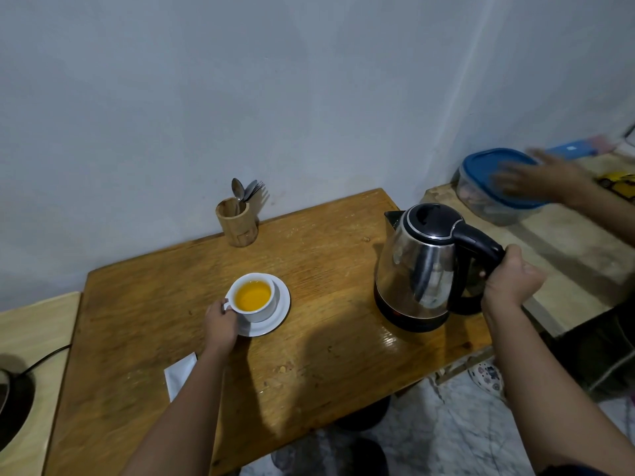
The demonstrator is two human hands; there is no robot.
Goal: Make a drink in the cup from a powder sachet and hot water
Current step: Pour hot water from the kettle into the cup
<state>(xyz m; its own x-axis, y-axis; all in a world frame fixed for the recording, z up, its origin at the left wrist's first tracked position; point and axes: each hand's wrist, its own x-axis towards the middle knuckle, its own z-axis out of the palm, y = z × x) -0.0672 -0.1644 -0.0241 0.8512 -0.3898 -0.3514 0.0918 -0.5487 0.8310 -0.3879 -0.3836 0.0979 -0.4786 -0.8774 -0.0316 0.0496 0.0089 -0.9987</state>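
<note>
1. Cup (253, 297), white and filled with orange liquid, is seen on a white saucer (280, 316) near the middle of the wooden table (326, 235).
2. Its handle is gripped by the left hand (221, 324), fingers closed around it.
3. The steel kettle (417, 266) is stood upright on the table to the right, its black handle clasped by the closed right hand (508, 283).
4. A white sachet (180, 374) is laid flat at the near left, partly hidden by the left forearm.
5. A wooden holder (237, 223) with spoons is placed at the far edge.
6. A blurred hand of another person (539, 176) is seen over a blue-lidded container (494, 187) at the far right.
</note>
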